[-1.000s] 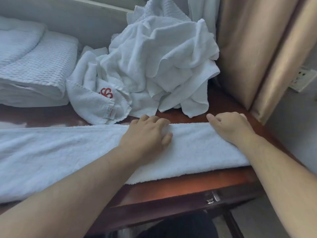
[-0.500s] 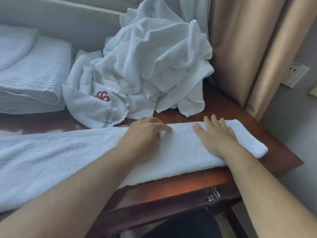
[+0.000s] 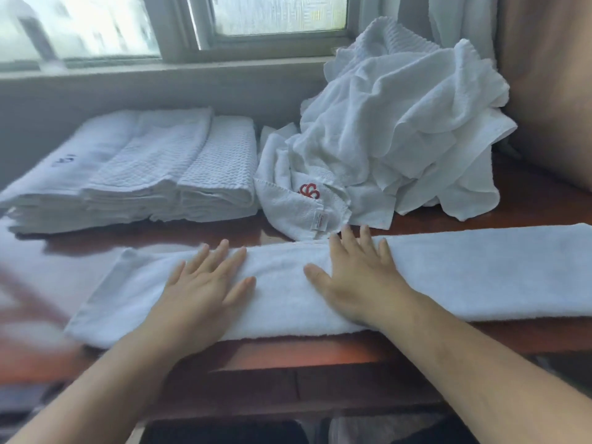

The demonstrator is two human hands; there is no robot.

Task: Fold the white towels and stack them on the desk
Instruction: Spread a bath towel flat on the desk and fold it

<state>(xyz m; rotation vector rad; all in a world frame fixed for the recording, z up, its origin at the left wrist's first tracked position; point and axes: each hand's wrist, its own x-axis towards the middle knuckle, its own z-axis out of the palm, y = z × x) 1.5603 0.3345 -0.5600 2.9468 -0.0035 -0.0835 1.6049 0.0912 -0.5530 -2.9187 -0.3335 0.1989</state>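
A long folded white towel [image 3: 448,274] lies flat across the near part of the reddish wooden bench [image 3: 528,200], running off the right edge of view. Both hands press on it palm down with fingers spread apart and gripping nothing: the left hand [image 3: 205,283] near the towel's left end, the right hand [image 3: 358,277] just beside it. Behind, a stack of folded towels [image 3: 144,174] sits at the left, a rumpled heap of towels [image 3: 400,123] at the right, under the window [image 3: 192,24]

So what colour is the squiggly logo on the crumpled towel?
Red, on the white crumpled towel's logo, seen in the head view.
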